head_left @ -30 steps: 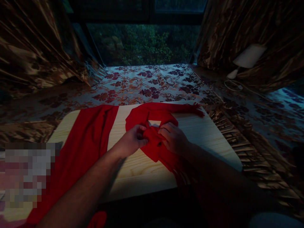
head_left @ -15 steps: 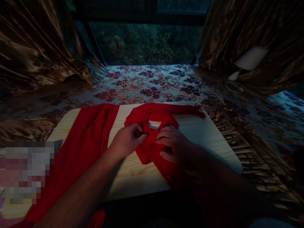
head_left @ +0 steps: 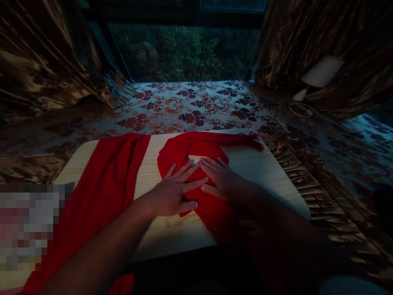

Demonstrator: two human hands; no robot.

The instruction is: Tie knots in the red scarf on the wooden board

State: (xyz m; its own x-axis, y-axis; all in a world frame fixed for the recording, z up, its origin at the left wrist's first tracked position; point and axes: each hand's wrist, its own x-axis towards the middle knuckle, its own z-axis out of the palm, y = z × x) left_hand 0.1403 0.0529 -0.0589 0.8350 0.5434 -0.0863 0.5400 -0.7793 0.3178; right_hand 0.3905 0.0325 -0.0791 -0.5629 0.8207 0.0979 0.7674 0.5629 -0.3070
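Observation:
A red fringed scarf point(head_left: 173, 149) lies looped on the pale wooden table point(head_left: 267, 176), with a small gap of bare wood inside the loop. One fringed end points to the far right; another hangs toward the near edge. My left hand point(head_left: 176, 190) lies flat on the crossing part of the scarf, fingers spread. Against its fingertips rests my right hand point(head_left: 219, 176), also flat on the cloth with its fingers stretched out. Both palms hide much of the crossing. Left of the loop, a wide band of red cloth point(head_left: 107, 176) runs down across the table past my left forearm.
A blurred, pixelated patch point(head_left: 27, 225) covers something at the table's left. Beyond the table is a ledge with flowered cloth point(head_left: 190, 102) under a window. Gold-brown curtains point(head_left: 39, 53) hang on both sides. A white lamp point(head_left: 322, 71) with a cord stands at the right.
Both hands have gone from curled fingers at the scarf to lying flat on it. My left hand has moved right over the crossing, and the scarf's lower-left part is now covered.

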